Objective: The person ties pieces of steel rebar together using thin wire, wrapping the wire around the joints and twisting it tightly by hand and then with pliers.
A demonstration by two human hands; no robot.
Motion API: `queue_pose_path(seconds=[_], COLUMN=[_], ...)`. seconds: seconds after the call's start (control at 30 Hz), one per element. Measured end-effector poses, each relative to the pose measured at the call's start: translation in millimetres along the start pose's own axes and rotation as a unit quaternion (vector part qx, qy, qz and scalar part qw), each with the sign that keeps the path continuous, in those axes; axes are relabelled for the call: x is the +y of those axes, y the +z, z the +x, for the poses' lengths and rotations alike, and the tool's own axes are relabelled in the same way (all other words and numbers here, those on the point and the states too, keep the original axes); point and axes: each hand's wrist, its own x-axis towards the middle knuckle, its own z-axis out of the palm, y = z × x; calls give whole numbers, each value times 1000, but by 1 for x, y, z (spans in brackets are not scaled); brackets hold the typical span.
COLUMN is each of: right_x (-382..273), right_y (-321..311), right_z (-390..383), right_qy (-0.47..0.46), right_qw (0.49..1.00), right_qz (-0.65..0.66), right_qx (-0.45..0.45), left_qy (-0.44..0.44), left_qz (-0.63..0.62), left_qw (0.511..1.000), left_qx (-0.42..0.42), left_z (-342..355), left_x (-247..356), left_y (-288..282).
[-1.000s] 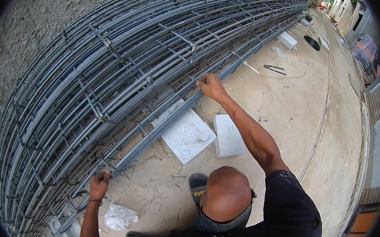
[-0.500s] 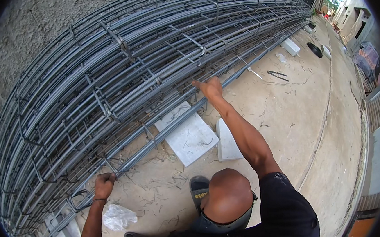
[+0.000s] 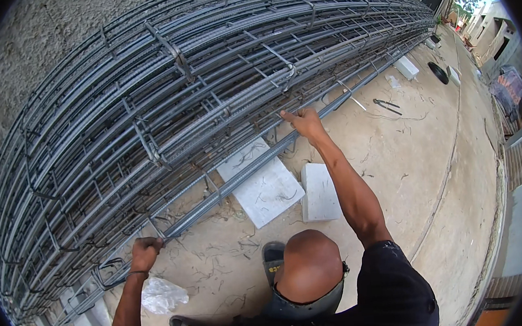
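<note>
A low cage of ribbed steel rebar (image 3: 246,169), tied with square stirrups, lies along the front of the stack. My left hand (image 3: 147,252) is closed at its near side, around a bar or stirrup by the left part of the cage. Farther right, my right hand (image 3: 305,124) grips the outer bars, with thumb and forefinger stretched toward the stack. The fingers' undersides are hidden in both cases. Beneath the cage, a white block (image 3: 262,191) sits on the ground, and a second white block (image 3: 320,192) stands beside it, under my right forearm.
Several stacked rebar cages (image 3: 203,75) run along the rough wall. Pincers (image 3: 387,107) lie on the concrete floor at the right, near a black ring (image 3: 437,73) and a white block (image 3: 406,68). Clear plastic (image 3: 162,294) lies by my left forearm. Wire scraps litter the floor.
My right hand has shifted slightly right and down with the cage's outer bars, which now look closer together. My left hand stays in nearly the same place.
</note>
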Motion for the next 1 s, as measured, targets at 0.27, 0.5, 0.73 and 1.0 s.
queue_pose_path(seconds=[0.27, 0.5, 0.73, 1.0], right_x=[-13, -34, -48, -26], right_y=[-4, -15, 14, 11], right_z=[14, 33, 37, 14], right_qy=[-300, -47, 151, 53], right_qw=[909, 956, 981, 993], right_qz=[-288, -195, 33, 58], right_qx=[-22, -216, -118, -85], left_qy=[117, 33, 10, -114], left_qz=[82, 111, 7, -334], left_qw=[990, 993, 999, 933], left_qx=[13, -3, 33, 75], left_z=[-3, 5, 28, 33], left_x=[5, 8, -9, -15], left_y=[-1, 13, 20, 21])
